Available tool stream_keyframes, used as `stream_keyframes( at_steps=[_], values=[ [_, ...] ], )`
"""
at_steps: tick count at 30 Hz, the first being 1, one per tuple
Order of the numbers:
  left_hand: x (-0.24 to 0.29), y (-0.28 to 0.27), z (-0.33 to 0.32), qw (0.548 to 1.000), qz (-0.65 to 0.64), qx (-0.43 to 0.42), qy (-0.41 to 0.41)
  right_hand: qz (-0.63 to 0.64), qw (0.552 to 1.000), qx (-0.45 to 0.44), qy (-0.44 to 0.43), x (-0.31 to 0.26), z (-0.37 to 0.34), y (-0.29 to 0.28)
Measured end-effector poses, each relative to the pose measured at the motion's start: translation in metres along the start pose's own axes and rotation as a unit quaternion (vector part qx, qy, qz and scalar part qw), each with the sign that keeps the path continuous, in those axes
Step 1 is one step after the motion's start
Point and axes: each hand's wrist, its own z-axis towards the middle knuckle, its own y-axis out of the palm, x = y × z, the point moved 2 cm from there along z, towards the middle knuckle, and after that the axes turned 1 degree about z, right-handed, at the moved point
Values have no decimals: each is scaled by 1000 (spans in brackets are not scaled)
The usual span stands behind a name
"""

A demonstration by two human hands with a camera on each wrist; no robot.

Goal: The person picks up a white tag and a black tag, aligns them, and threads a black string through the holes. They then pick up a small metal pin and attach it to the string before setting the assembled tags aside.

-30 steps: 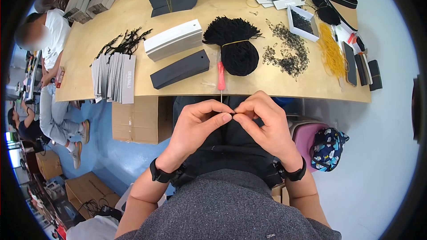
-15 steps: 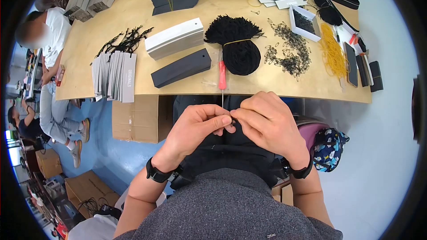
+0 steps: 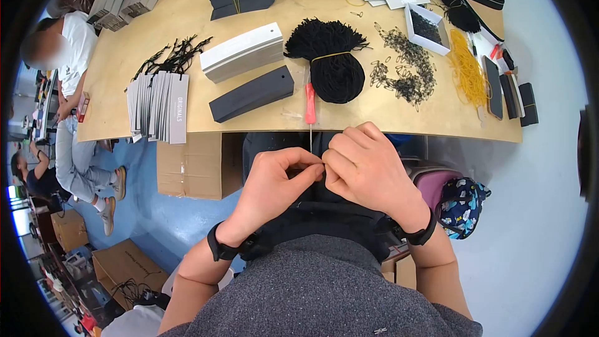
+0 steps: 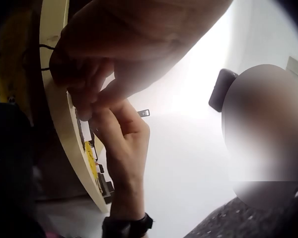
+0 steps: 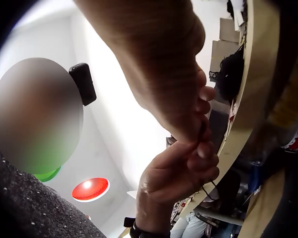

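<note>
Just off the table's front edge, my left hand (image 3: 274, 181) and right hand (image 3: 368, 165) meet fingertip to fingertip. Thumb and index finger of the left hand pinch a thin black cord (image 4: 46, 46), whose loop sticks out past the fingers in the left wrist view. The right hand, its back turned up, pinches at the same spot; the part of the cord between the fingertips is hidden. A tool with a red handle (image 3: 310, 105) lies at the table edge, its thin metal shaft pointing toward the hands.
On the table (image 3: 243, 126) lie a bundle of black cords (image 3: 337, 78), scattered small pins (image 3: 415, 81), a white box (image 3: 427, 30), white tags (image 3: 242, 53), dark tags (image 3: 251, 95) and corded tags (image 3: 159, 109). Yellow bands (image 3: 468, 68) lie right. A person (image 3: 75, 56) sits at left.
The right hand has rolled so its back faces up, and its fingers have closed in against the left fingertips. The left hand keeps its pinch in nearly the same place.
</note>
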Motion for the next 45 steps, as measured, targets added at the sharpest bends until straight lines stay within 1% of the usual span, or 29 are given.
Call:
stream_keyframes(
  at_steps=[1, 2, 3, 4, 5, 6, 7, 8, 9, 11, 12, 14, 17, 24, 29, 35, 38, 42, 45],
  values=[
    [1, 0, 0, 997, 46, 36, 45, 0, 1000, 0, 0, 0, 0, 0],
    [3, 0, -1, 989, 91, 72, 90, 13, 1000, -1, 22, 2, -1, 0],
    [1, 0, 0, 989, 91, 72, 89, 25, 999, -3, 44, 3, -2, 0],
    [-1, 0, 1, 993, 53, 67, 77, 26, 999, -4, 44, 3, -3, 0],
    [-4, 0, 2, 996, 15, 61, 67, 32, 997, 16, 64, 4, -4, -2],
    [-6, 0, 4, 996, 15, 60, 66, 36, 995, 36, 83, 4, -4, -4],
    [-9, 0, 5, 996, -49, 51, 55, 36, 995, 36, 83, 4, -5, -5],
    [-10, -1, 7, 992, -114, 41, 43, 52, 990, 70, 110, 3, -7, -7],
    [-10, -2, 7, 992, -114, 41, 43, 69, 983, 104, 136, 2, -9, -9],
    [-10, -3, 8, 986, -163, 20, 11, 88, 979, 118, 141, -3, -12, -12],
    [-10, -4, 8, 986, -163, 20, 10, 93, 980, 119, 128, -6, -12, -12],
    [-11, -3, 9, 979, -205, 6, 7, 92, 982, 124, 111, -9, -12, -10],
    [-11, -3, 9, 970, -240, -8, 17, 80, 982, 116, 125, -7, -13, -6],
    [-13, -3, 7, 976, -217, 13, 19, 94, 978, 123, 142, -6, -13, 0],
    [-13, -2, 7, 977, -211, 22, 17, 173, 958, 126, 193, -4, -17, 6],
    [-11, 2, 7, 976, -216, 18, 10, 231, 939, 117, 227, -5, -15, 7],
    [-7, -1, 7, 972, -234, 2, 10, 232, 939, 123, 224, -4, -15, 7],
    [-13, -1, 9, 976, -215, 12, 19, 238, 936, 129, 225, -5, -15, 7],
    [-13, -2, 9, 971, -238, 9, 18, 241, 929, 137, 244, -6, -15, 2]
  ],
)
